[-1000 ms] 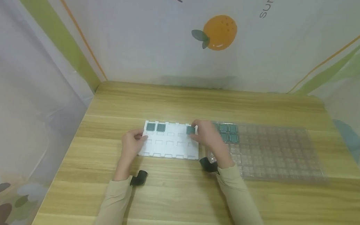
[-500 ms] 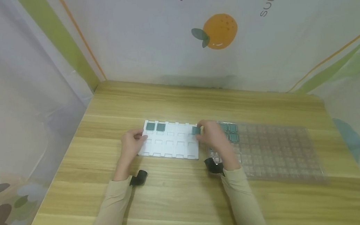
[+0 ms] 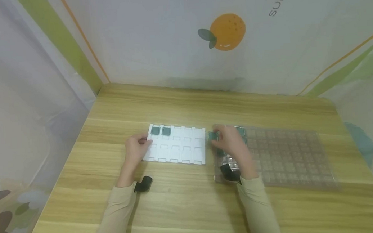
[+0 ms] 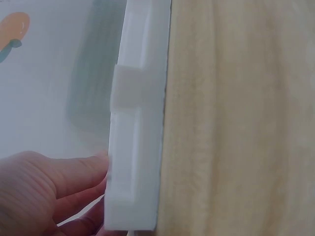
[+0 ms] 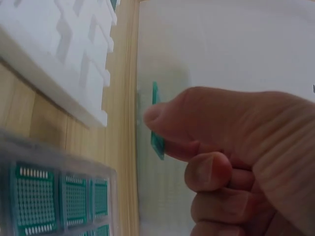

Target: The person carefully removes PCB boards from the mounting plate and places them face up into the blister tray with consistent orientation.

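My left hand grips the left end of a white compartmented tray; in the left wrist view its thumb lies at the tray's edge. Two green perfboards, one in the far left corner compartment and another beside it, sit in that tray. Between thumb and fingertips, my right hand pinches a green perfboard, seen nearly edge-on in the right wrist view. This hand is over the left end of a clear plastic tray, whose perfboards it partly hides in the head view.
The wooden table carries both trays side by side, with a narrow gap between them. Behind its far edge hangs a white curtain with a printed orange. Black wrist mounts sit near both sleeves.
My right hand has moved right, carrying the pinched perfboard from over the white tray's right end to the clear tray's left end. My left hand stays in place on the white tray.
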### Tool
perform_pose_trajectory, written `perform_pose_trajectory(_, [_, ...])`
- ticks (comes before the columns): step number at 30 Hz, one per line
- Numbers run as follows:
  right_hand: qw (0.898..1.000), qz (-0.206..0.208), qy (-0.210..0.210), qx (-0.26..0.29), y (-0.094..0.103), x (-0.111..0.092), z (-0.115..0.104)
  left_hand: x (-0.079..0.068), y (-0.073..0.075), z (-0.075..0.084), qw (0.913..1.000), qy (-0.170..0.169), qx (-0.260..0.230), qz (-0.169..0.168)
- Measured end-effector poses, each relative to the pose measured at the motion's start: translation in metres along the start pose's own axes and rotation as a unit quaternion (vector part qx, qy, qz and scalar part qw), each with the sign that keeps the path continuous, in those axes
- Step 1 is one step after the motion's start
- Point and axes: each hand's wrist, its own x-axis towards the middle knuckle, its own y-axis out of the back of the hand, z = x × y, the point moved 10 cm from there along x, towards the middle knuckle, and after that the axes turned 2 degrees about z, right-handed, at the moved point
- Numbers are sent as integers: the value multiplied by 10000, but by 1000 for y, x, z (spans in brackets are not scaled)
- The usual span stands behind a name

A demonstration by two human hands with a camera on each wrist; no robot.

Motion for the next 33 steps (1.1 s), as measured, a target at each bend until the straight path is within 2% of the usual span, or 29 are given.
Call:
perform_pose_trajectory(12, [9997,-115,-200,-41,11,-16,26,0,-1,1,10000,-12,5,-34])
perform_pose_trajectory(23, [9955,-549,-777,11,10,-32,56,0,0,0,10000,-2,62,-18])
perform_pose_trajectory(33, [9956,-617,-661,-238,1,-40,66,0,0,1,9999,-8,101,-41])
